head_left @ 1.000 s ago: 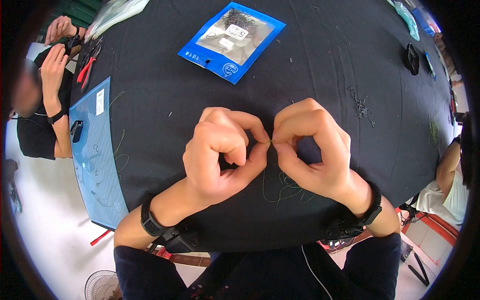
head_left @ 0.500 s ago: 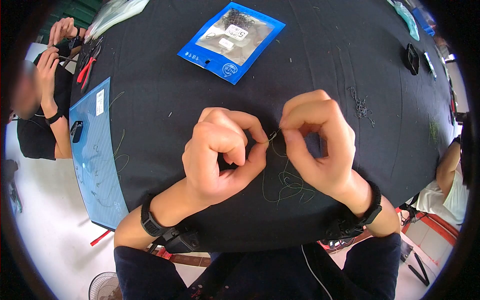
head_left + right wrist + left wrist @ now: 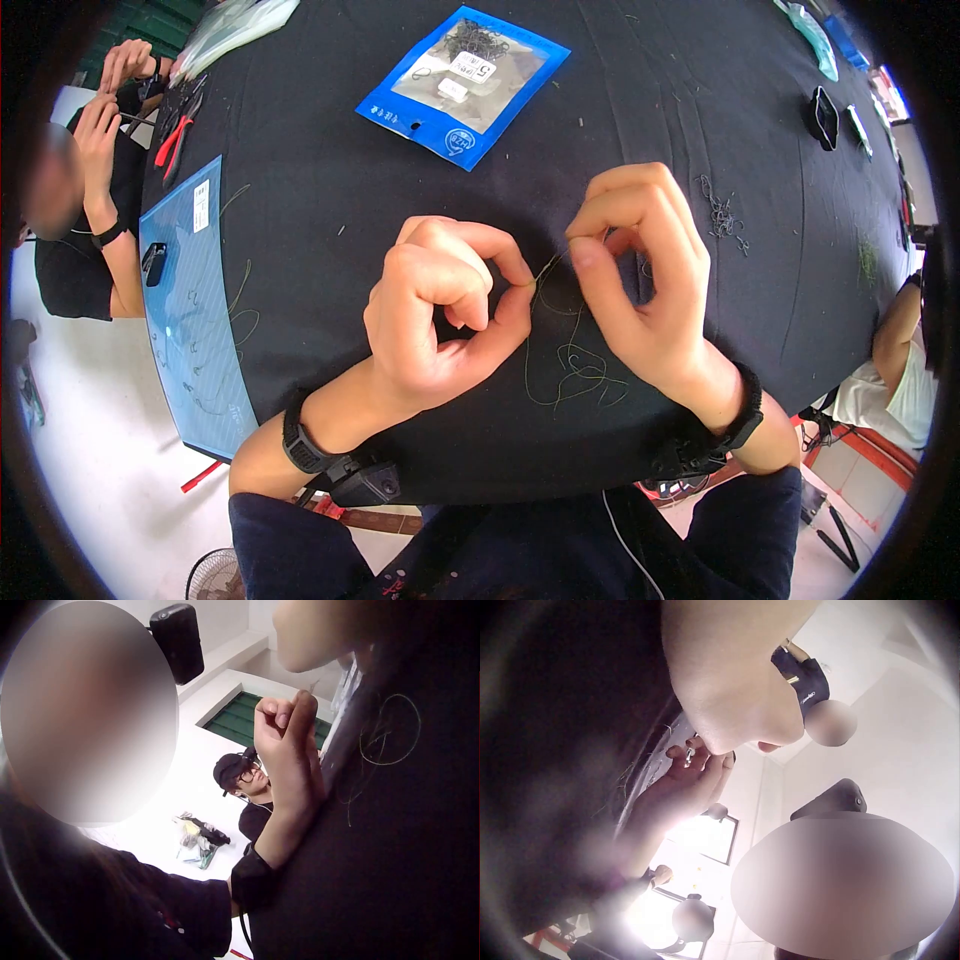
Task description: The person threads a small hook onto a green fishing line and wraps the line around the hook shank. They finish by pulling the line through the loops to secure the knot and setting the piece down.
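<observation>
At the far left of the frame, another person [image 3: 85,265] in black, with a wristband, sits at the edge of a dark cloth [image 3: 310,110], both hands raised. Beside that person, at the upper left, lie a clear plastic bag [image 3: 235,28] and, just below it, pliers with red handles [image 3: 175,138]. Lower down, a see-through blue sheet [image 3: 195,310] runs along the cloth's left edge; a white label, a small black clip [image 3: 154,264] and several small dark hooks [image 3: 193,345] are on it. Thin strands curl out from its right side.

Left of centre, the left hand [image 3: 440,305] is raised over the cloth, thumb and forefinger pinching a thin green line [image 3: 545,270]. At the upper centre lies a blue-edged packet [image 3: 497,92] with a clear window, dark hooks showing inside and white labels on it. The green line spans the small gap between the hands, and thin loops of it spread over the cloth below.

Right of centre, the right hand [image 3: 650,280] holds the line's upper end between thumb tip and forefinger, the other fingers bent.

Farther right are a loose heap of dark hooks [image 3: 722,215], a black open case [image 3: 824,118], a teal plastic bag [image 3: 812,40] at the upper right, and a green tangle [image 3: 867,260] near the cloth's right edge.
</observation>
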Tool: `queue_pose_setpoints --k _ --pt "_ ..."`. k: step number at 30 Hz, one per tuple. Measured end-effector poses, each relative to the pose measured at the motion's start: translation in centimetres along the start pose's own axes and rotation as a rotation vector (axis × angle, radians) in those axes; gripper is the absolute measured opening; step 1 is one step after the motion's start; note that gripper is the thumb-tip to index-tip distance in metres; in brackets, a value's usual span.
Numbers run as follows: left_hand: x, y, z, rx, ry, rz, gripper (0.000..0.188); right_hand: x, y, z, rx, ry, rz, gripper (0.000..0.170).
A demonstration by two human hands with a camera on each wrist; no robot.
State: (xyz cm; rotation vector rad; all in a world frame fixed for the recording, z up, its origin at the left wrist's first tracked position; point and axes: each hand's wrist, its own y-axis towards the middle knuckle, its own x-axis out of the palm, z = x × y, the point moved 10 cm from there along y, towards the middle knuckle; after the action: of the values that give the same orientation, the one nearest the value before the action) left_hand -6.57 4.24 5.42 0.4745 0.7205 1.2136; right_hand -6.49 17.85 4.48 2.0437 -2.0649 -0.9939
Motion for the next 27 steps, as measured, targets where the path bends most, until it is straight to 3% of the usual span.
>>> queue_pose_setpoints --k 2,4,7,11,13,16,17,20,21,27 --pt "0.0 0.0 0.0 0.002 0.004 0.000 0.043 -0.4 0.0 0.2 0.010 0.031 0.043 0.021" --pt "0.1 0.1 0.1 0.013 0.005 -0.001 0.043 0.4 0.0 -0.2 0.002 0.022 -0.036 0.018" --pt "0.8 0.0 0.2 0.013 0.085 -0.151 0.049 1.4 -0.2 -0.6 -0.039 -0.011 -0.148 0.016" --pt "0.8 0.0 0.2 0.002 0.080 -0.150 0.049 0.5 -0.1 -0.3 -0.024 -0.046 -0.085 0.013" --pt "0.8 0.0 0.1 -0.011 0.079 -0.149 0.049 0.0 -0.1 0.5 0.073 -0.007 -0.041 0.010" --pt "0.7 0.0 0.0 -0.019 0.061 -0.142 0.049 -1.1 0.0 0.5 0.076 0.056 0.118 0.017" --pt "0.7 0.0 -0.1 -0.028 0.042 -0.134 0.048 -1.0 0.0 0.1 0.026 0.041 0.088 0.015" --pt "0.5 -0.1 -0.3 -0.041 -0.005 -0.117 0.047 1.6 -0.4 0.2 0.024 0.034 -0.261 0.008" --pt "0.5 -0.1 -0.3 -0.036 -0.014 -0.114 0.047 2.1 -0.6 0.7 0.123 0.114 -0.282 0.011" --pt "-0.2 -0.2 -0.6 -0.029 -0.117 0.011 0.039 2.6 -0.8 1.5 0.254 0.327 -0.184 0.012"
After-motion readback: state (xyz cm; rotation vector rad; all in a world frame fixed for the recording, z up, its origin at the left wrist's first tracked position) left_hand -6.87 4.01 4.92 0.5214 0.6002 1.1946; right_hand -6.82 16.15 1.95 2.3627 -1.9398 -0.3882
